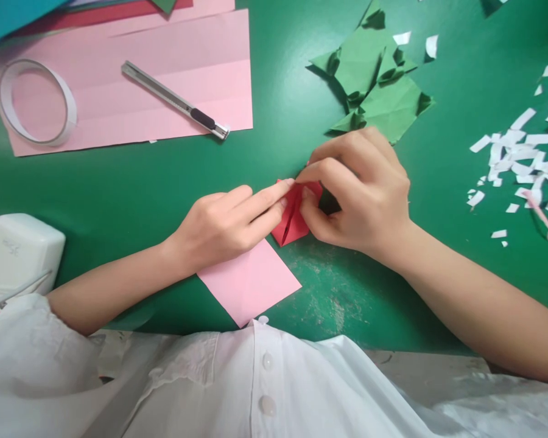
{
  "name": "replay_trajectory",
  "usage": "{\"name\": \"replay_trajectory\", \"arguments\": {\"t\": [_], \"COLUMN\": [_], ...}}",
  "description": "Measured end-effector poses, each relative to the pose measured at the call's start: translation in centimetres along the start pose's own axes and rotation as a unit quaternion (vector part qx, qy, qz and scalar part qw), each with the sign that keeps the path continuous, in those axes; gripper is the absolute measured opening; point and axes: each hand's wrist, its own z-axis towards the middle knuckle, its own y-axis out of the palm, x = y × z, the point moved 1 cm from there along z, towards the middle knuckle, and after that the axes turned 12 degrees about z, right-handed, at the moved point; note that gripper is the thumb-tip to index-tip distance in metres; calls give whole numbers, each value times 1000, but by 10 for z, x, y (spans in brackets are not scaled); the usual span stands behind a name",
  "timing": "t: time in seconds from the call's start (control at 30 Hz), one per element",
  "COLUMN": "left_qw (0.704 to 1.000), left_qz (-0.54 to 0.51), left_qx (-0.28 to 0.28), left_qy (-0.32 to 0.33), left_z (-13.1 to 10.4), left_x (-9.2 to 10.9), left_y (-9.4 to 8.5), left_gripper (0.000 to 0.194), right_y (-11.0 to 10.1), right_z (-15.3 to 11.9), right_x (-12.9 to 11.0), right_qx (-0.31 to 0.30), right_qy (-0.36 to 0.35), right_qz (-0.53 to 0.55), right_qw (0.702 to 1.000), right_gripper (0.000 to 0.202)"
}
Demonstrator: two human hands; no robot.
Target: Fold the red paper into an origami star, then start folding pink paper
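A small piece of folded red paper (296, 222) lies on the green table, with a crease or slit running down its middle. My left hand (231, 222) reaches in from the left, its fingertips pressed on the red paper's left side. From the right, my right hand (360, 188) pinches the paper's upper right part between thumb and fingers, covering its top edge. Partly under my left hand is a pink paper square (256, 286), turned cornerwise. Just beyond my right hand sit green folded paper pieces (365, 73) with curled points.
A box cutter (173, 100) and a roll of white tape (68, 112) rest on a large pink sheet (219, 55) at upper left. White paper scraps (525, 149) are scattered at right. A white plastic box (25, 252) with a cable stands at the left edge.
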Motion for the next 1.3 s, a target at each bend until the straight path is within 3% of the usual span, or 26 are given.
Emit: {"name": "replay_trajectory", "arguments": {"t": [0.17, 0.33, 0.47, 0.73, 0.97, 1.2, 1.3], "left_qw": [1000, 999, 999, 999, 998, 996, 993], "left_qz": [-8, -35, -27, -9, 16, 30, 49], "left_qx": [-6, -9, -33, -45, -61, -76, -99], "left_qy": [2, -4, -4, -20, 12, 35, 48], "left_z": [-1, -3, -3, -3, 1, 5, 7], "left_x": [-1, -1, 0, 9, 9, 7, 7], "left_y": [1, 0, -2, -4, -6, -10, -13], "left_gripper": [22, 32, 35, 41, 34, 34, 39], "right_y": [1, 4, 7, 11, 10, 12, 11], "right_z": [-1, -1, -3, -6, -8, -8, -7], "right_x": [2, -5, -11, -13, -14, -11, -13], "right_qx": [-23, -45, -48, -40, -75, -50, -62], "right_qy": [65, 43, 64, 73, 153, 91, 105], "right_qz": [-61, -165, -194, -180, -109, -163, -153], "right_qw": [996, 984, 978, 980, 979, 981, 981], "right_gripper": [18, 20, 13, 7, 14, 13, 17]}}
